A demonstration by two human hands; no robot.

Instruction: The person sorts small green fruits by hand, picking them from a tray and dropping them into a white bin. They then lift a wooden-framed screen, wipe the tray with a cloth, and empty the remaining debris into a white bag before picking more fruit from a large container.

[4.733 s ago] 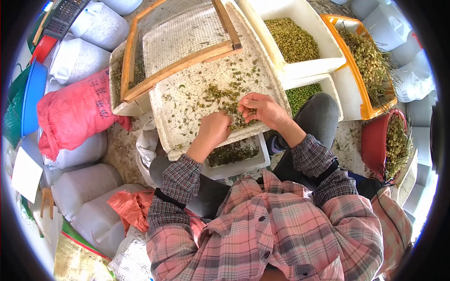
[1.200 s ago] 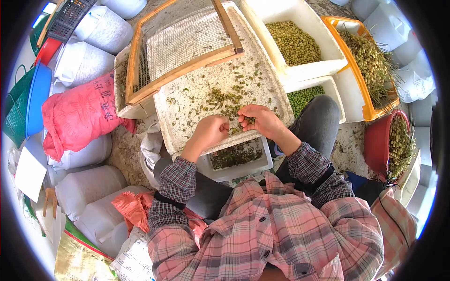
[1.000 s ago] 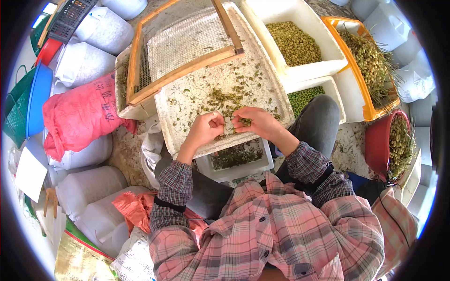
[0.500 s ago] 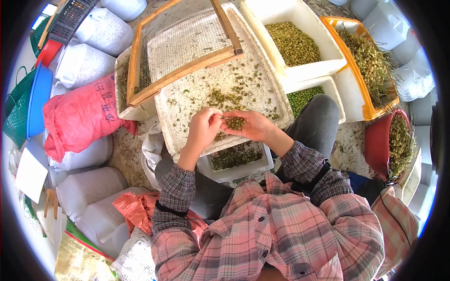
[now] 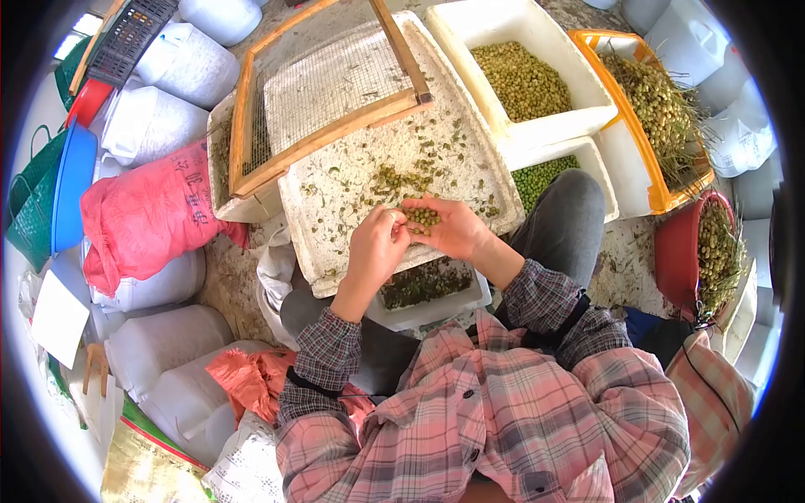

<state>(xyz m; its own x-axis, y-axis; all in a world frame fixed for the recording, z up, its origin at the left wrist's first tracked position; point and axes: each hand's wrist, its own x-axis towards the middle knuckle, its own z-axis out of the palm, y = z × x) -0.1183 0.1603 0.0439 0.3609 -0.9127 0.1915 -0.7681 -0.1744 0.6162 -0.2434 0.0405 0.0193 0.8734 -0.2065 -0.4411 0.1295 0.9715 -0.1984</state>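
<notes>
My right hand (image 5: 453,228) is cupped palm up around a small heap of greenish-brown berries (image 5: 422,218). Beside it, touching the heap's left side, my left hand (image 5: 379,241) has its fingers pinched together; what they hold, if anything, is too small to make out. Both hands are over the near edge of a white foam board (image 5: 335,189), strewn with loose berries and bits of stem. A wood-framed mesh sieve (image 5: 335,147) lies across the board's far left part. Below the hands, a white tray (image 5: 411,317) holds dark debris.
White foam boxes hold yellowish berries (image 5: 521,81) and green berries (image 5: 545,180) at the right. Beyond them are an orange-rimmed crate (image 5: 625,147) and a red basin (image 5: 675,260) with stemmed berries. A pink sack (image 5: 155,214) and white jugs (image 5: 168,348) line the left.
My left hand has moved right and slightly down, closer over the berries in my right palm. The fingers of my right hand have curled in a little more.
</notes>
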